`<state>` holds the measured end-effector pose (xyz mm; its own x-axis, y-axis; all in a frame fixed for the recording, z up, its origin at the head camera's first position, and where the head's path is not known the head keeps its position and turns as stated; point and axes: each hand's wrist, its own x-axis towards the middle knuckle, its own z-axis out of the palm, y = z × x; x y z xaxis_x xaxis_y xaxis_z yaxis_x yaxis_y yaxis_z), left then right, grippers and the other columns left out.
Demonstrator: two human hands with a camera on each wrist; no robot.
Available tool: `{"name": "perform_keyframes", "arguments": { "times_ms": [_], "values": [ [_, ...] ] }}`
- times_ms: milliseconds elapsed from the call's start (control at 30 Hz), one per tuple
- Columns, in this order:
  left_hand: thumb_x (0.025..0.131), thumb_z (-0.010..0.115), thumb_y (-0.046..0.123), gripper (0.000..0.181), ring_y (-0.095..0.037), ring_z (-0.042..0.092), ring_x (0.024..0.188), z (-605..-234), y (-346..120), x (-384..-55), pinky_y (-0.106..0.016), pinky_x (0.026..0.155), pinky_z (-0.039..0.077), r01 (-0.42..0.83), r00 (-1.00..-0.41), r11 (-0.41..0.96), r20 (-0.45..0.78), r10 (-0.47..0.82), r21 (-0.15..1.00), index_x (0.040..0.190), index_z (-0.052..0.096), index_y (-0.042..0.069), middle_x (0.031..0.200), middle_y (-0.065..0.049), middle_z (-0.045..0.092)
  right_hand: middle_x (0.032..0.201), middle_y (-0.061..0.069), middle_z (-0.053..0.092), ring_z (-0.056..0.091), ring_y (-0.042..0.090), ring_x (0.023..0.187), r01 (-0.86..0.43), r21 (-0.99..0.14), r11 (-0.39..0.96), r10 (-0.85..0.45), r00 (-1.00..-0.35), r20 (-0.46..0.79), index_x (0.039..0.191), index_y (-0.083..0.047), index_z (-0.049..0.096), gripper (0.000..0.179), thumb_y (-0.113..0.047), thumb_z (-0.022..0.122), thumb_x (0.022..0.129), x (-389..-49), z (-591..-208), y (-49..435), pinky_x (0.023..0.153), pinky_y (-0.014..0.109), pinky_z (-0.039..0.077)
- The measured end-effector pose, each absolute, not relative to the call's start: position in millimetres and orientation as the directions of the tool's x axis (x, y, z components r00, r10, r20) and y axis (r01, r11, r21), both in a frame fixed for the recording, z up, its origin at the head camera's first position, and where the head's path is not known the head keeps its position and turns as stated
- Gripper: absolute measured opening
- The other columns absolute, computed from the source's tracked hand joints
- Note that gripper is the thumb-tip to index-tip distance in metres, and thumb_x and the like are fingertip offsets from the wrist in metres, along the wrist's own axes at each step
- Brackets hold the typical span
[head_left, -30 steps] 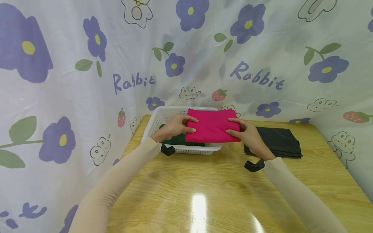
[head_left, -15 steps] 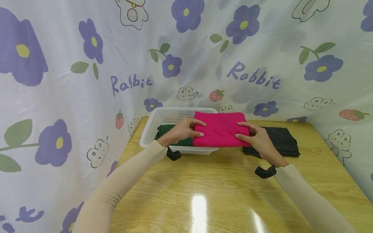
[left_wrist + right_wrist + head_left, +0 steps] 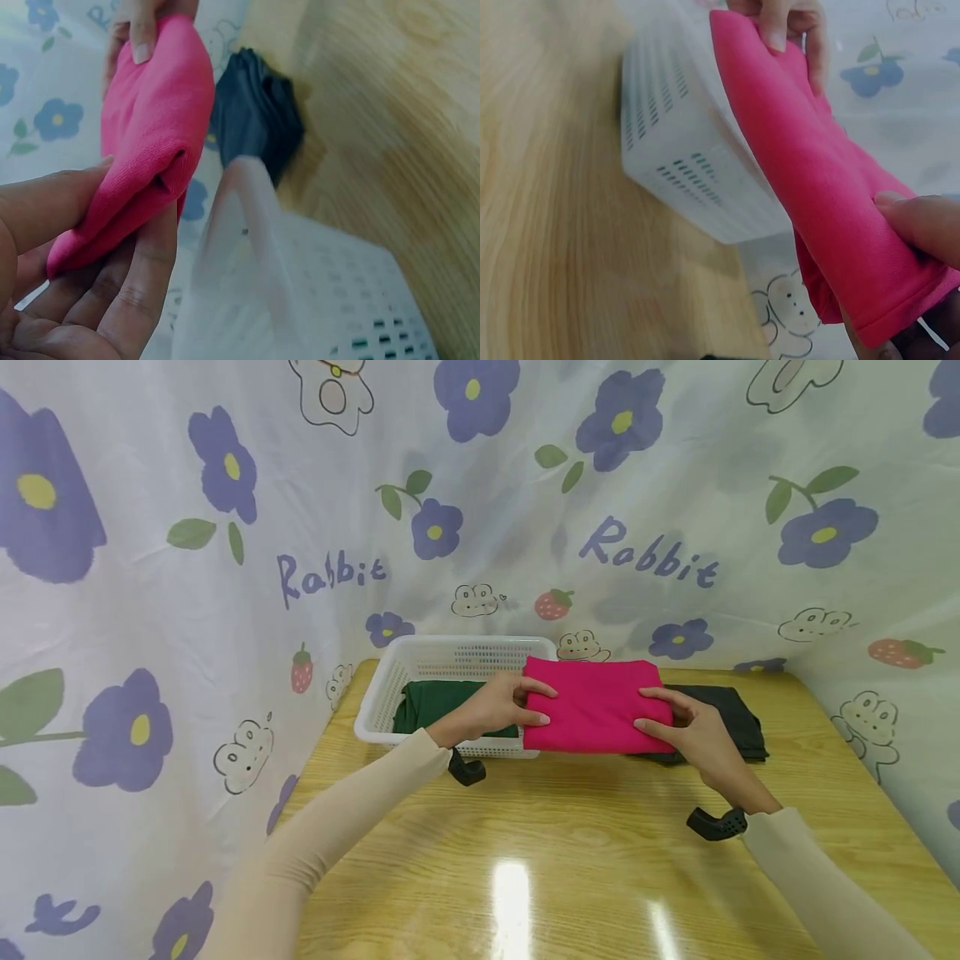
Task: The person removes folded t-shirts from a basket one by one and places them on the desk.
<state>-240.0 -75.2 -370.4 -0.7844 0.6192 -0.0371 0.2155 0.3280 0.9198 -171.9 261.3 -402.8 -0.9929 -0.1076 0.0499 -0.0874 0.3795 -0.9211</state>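
A folded bright pink cloth (image 3: 596, 706) is held up level between both hands, overlapping the basket's right end in the head view. My left hand (image 3: 495, 706) pinches its left edge, thumb on top and fingers underneath, as the left wrist view shows. At the opposite edge my right hand (image 3: 693, 735) grips it the same way. Several folded layers show at the cloth's end (image 3: 161, 180) in the left wrist view. Behind the left hand, a dark green folded cloth (image 3: 435, 703) lies inside the white plastic basket (image 3: 378, 693).
A black folded cloth (image 3: 731, 714) lies on the wooden table (image 3: 585, 852) at the right, partly hidden by the pink cloth and right hand. A white curtain (image 3: 480, 510) printed with flowers and rabbits hangs behind the table and along its sides.
Both hands have carried the pink cloth to the right and slightly nearer, off most of the basket. More of the green cloth shows now, and the pink cloth covers part of the black one.
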Motion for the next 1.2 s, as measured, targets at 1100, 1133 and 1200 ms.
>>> {"name": "perform_keyframes", "arguments": {
  "times_ms": [1100,1133,1200],
  "values": [
    [0.089,0.083,0.013,0.043,-0.009,0.042,0.065,-394,-7,-203,-0.023,0.062,0.038,0.299,-0.694,0.347,-0.047,0.719,0.889,0.13,0.073,0.014,0.064,0.002,0.044,0.103,0.005,0.066,0.062,0.013,0.082,-0.056,-0.92,0.388,-0.068,-0.997,0.033,0.149,-0.016,0.055,0.056,-0.023,0.075,0.097,-120,-441,332,0.065,0.026,0.054],
    [0.089,0.083,0.013,0.043,-0.009,0.042,0.065,-395,-5,-201,-0.023,0.062,0.038,0.303,-0.695,0.36,-0.054,0.717,0.883,0.13,0.072,0.015,0.064,0.002,0.043,0.102,0.005,0.066,0.061,0.013,0.082,-0.049,-0.918,0.393,-0.063,-0.998,0.026,0.149,-0.017,0.055,0.057,-0.023,0.075,0.097,-119,-443,333,0.065,0.026,0.054],
    [0.089,0.083,0.014,0.043,-0.008,0.043,0.066,-399,-2,-198,-0.023,0.062,0.038,0.303,-0.697,0.379,-0.068,0.714,0.874,0.131,0.072,0.016,0.065,0.002,0.045,0.101,0.003,0.066,0.06,0.014,0.082,-0.037,-0.914,0.405,-0.059,-0.998,0.014,0.15,-0.017,0.055,0.058,-0.025,0.076,0.097,-116,-448,336,0.066,0.027,0.054]
  ]
}}
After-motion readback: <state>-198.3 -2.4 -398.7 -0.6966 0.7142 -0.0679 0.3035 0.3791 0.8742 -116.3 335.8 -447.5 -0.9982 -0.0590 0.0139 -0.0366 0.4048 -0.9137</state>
